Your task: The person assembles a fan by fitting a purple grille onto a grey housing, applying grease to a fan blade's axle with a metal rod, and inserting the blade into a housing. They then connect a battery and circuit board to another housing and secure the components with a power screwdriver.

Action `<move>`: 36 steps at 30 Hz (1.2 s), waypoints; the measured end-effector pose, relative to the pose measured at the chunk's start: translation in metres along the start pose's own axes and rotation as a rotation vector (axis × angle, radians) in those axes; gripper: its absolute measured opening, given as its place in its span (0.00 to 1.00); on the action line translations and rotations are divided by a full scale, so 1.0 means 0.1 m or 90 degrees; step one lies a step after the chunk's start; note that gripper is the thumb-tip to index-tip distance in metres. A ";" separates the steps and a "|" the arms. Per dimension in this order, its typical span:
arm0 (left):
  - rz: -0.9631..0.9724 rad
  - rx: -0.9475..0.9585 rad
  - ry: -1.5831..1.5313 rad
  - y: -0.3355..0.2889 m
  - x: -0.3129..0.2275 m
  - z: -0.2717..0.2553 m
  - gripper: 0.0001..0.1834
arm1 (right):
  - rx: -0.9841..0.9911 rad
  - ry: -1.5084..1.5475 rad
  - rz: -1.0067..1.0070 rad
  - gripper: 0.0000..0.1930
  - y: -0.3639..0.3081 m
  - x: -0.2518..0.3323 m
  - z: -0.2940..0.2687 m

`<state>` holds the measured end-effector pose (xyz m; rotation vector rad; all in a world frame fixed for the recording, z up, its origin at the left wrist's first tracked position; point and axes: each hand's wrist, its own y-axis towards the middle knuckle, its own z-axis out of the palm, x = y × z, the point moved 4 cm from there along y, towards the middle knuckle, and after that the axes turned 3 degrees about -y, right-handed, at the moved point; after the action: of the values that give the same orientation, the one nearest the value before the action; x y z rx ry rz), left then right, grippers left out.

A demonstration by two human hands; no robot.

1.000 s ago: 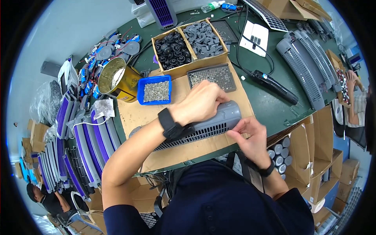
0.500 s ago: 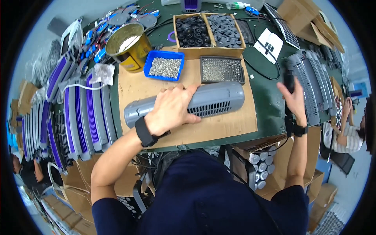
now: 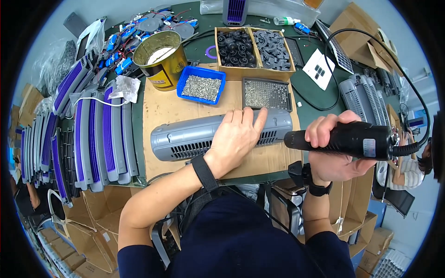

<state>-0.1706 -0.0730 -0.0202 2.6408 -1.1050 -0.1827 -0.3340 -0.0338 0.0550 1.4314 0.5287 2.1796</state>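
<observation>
A long grey plastic housing (image 3: 185, 134) with slotted vents lies across the cardboard sheet (image 3: 162, 104). My left hand (image 3: 235, 141) grips over its right half, fingers reaching to the far side. In my right hand (image 3: 331, 164) is a black corded electric screwdriver (image 3: 347, 141), fingers wrapped round its body. The tool is nearly level, its narrow end toward the housing's right end; I cannot tell whether they touch. Behind the housing are a blue tray of small screws (image 3: 200, 98) and a dark grid tray (image 3: 291, 103) with small metal parts.
A divided box (image 3: 252, 73) holds black and grey parts. Left of it stands a yellow-black tin (image 3: 162, 76). Purple-grey housings (image 3: 96, 139) line the left side; grey housings (image 3: 354, 99) stand at right. The screwdriver's cable (image 3: 408, 78) arches over the right. A co-worker sits far right.
My right hand has brought the screwdriver from the table's right side in toward the housing. My left hand has shifted right along the housing, which now lies more level.
</observation>
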 end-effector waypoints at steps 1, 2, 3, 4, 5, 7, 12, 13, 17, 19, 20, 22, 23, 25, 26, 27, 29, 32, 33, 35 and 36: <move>0.004 0.005 -0.002 0.00 0.00 0.00 0.46 | 0.000 -0.002 -0.001 0.45 -0.01 -0.03 -0.01; 0.008 0.011 -0.004 0.01 0.00 0.01 0.45 | 0.002 -0.021 -0.001 0.44 -0.03 -0.06 -0.01; 0.008 0.011 -0.005 0.01 0.01 0.01 0.45 | 0.002 -0.039 -0.001 0.44 -0.04 -0.10 0.00; 0.016 0.008 -0.004 0.01 0.01 0.02 0.45 | -0.004 -0.044 0.004 0.46 -0.04 -0.15 -0.02; 0.023 0.005 -0.004 0.01 0.02 0.02 0.44 | -0.006 -0.045 0.006 0.46 -0.02 -0.16 -0.01; 0.026 0.002 -0.007 0.02 0.03 0.03 0.43 | -0.009 -0.039 0.081 0.48 0.02 -0.23 0.00; 0.020 -0.015 -0.017 0.03 0.05 0.04 0.40 | -0.013 -0.069 0.125 0.49 0.09 -0.38 0.04; 0.016 -0.002 -0.022 0.05 0.04 0.04 0.38 | -0.022 -0.062 0.110 0.48 0.06 -0.37 0.08; 0.027 -0.020 -0.013 0.04 0.05 0.08 0.32 | 0.077 -0.176 0.116 0.38 -0.02 -0.34 0.12; 0.022 -0.014 -0.014 0.04 0.05 0.05 0.31 | 0.125 -0.079 0.121 0.09 0.07 -0.32 0.17; 0.022 -0.014 -0.010 0.04 0.05 0.04 0.30 | 0.145 -0.073 0.119 0.10 0.08 -0.32 0.17; 0.021 -0.011 -0.015 0.04 0.05 0.05 0.29 | 0.149 -0.058 0.125 0.10 0.08 -0.34 0.16; 0.022 -0.011 -0.018 0.04 0.05 0.04 0.29 | 0.150 -0.059 0.126 0.10 0.07 -0.35 0.14; 0.018 -0.012 -0.014 0.03 0.04 0.05 0.29 | 0.211 -0.115 0.086 0.33 0.06 -0.37 0.13; 0.017 -0.013 -0.010 0.02 0.04 0.05 0.30 | 0.215 -0.114 0.084 0.33 0.04 -0.36 0.14; 0.016 -0.016 -0.008 0.02 0.03 0.05 0.30 | 0.171 -0.127 0.087 0.35 0.02 -0.35 0.14; 0.001 -0.010 -0.020 0.02 0.04 0.04 0.30 | 0.104 -0.122 0.119 0.40 -0.02 -0.33 0.12; -0.031 -0.020 -0.145 -0.02 0.09 -0.03 0.37 | 0.053 -0.121 0.119 0.43 0.10 -0.21 0.20; -0.035 -0.021 -0.140 -0.07 0.12 -0.10 0.37 | 0.049 -0.079 0.053 0.45 0.13 -0.12 0.20; -0.055 -0.036 -0.224 -0.23 0.28 -0.34 0.52 | 0.089 0.044 -0.004 0.39 0.18 0.05 0.34; -0.081 -0.020 -0.250 -0.34 0.38 -0.40 0.63 | 0.126 0.078 -0.009 0.37 0.17 0.07 0.42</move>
<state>-0.1124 -0.0691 0.0073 2.7160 -1.0270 -0.7651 -0.3005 -0.0415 0.0856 1.3932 0.8159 2.2660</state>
